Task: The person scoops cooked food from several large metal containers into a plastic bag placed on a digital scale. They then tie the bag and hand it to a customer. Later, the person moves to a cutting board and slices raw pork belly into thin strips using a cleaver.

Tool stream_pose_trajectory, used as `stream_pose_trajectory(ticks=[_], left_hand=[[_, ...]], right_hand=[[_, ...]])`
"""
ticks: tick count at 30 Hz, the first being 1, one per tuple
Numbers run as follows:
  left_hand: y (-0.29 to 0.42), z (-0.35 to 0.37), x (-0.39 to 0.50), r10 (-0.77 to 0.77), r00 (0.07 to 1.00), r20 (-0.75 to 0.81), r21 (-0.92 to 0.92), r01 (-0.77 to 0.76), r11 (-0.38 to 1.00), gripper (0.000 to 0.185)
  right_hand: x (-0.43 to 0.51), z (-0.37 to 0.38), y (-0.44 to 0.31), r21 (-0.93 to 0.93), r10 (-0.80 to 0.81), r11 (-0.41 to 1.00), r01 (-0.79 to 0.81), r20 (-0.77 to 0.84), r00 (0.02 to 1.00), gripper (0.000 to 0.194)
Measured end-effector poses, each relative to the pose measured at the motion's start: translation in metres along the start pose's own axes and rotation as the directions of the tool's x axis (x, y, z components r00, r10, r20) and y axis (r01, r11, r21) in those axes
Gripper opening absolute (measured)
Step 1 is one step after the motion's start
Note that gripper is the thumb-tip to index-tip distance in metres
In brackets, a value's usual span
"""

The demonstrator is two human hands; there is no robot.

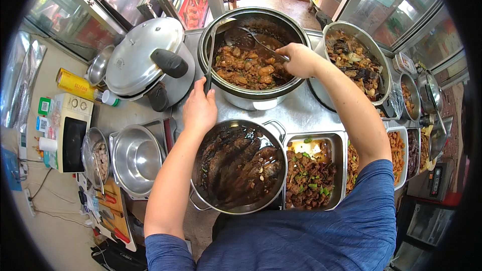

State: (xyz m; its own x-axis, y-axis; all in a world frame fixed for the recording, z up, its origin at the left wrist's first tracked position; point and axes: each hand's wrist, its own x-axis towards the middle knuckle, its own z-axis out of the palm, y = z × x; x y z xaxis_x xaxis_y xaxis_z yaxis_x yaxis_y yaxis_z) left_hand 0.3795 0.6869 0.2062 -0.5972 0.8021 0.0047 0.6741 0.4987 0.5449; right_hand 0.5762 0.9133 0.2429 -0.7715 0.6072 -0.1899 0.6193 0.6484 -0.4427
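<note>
My left hand grips the dark handle of a metal ladle, whose bowl rests near the back left rim of a large round pot. With my right hand I hold the metal handle of a skimmer or spoon; its round head reaches into the dark sauce at the pot's back left. Chunks of braised meat lie in the sauce below both utensils. In front of this pot stands a steel pot of whole fish in dark sauce, between my forearms.
A pressure cooker with its lid on stands at left, above empty steel bowls. To the right are a pot of stewed food, a steel tray of meat with green peppers and several more food containers. Glass panels edge the counter's far side.
</note>
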Motion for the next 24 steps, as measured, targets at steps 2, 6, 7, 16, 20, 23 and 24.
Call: stream_pose_trajectory(ticks=[2,6,7,16,20,23,24], left_hand=[[-0.002,0.003,0.001,0.005,1.000,-0.009,-0.002,-0.005,1.000,0.039],[-0.001,0.003,0.001,0.027,0.999,-0.018,-0.011,-0.027,1.000,0.040],[-0.002,0.003,0.000,0.027,0.999,-0.018,-0.013,-0.027,1.000,0.040],[-0.004,0.004,-0.001,0.064,0.997,-0.047,0.047,-0.061,0.997,0.040],[-0.002,0.004,-0.002,0.078,0.996,-0.050,0.050,-0.076,0.996,0.039],[-0.003,0.004,-0.002,0.084,0.995,-0.051,0.051,-0.082,0.995,0.039],[-0.002,0.004,-0.002,0.086,0.995,-0.052,0.052,-0.084,0.995,0.039]], right_hand=[[0.000,-0.018,-0.016,0.187,0.158,0.964,-0.191,0.176,0.972,0.050],[0.009,-0.023,0.015,0.373,0.178,0.890,-0.262,0.245,0.953,0.050],[0.010,-0.026,0.015,0.367,0.181,0.888,-0.278,0.276,0.944,0.051],[0.016,-0.012,0.001,0.259,0.158,0.943,-0.209,0.205,0.966,0.051],[0.017,-0.005,0.024,0.619,0.173,0.696,-0.363,0.345,0.922,0.052],[0.006,-0.009,0.029,0.712,0.184,0.595,-0.373,0.331,0.926,0.051],[0.003,-0.009,0.033,0.725,0.181,0.586,-0.361,0.318,0.931,0.052]])
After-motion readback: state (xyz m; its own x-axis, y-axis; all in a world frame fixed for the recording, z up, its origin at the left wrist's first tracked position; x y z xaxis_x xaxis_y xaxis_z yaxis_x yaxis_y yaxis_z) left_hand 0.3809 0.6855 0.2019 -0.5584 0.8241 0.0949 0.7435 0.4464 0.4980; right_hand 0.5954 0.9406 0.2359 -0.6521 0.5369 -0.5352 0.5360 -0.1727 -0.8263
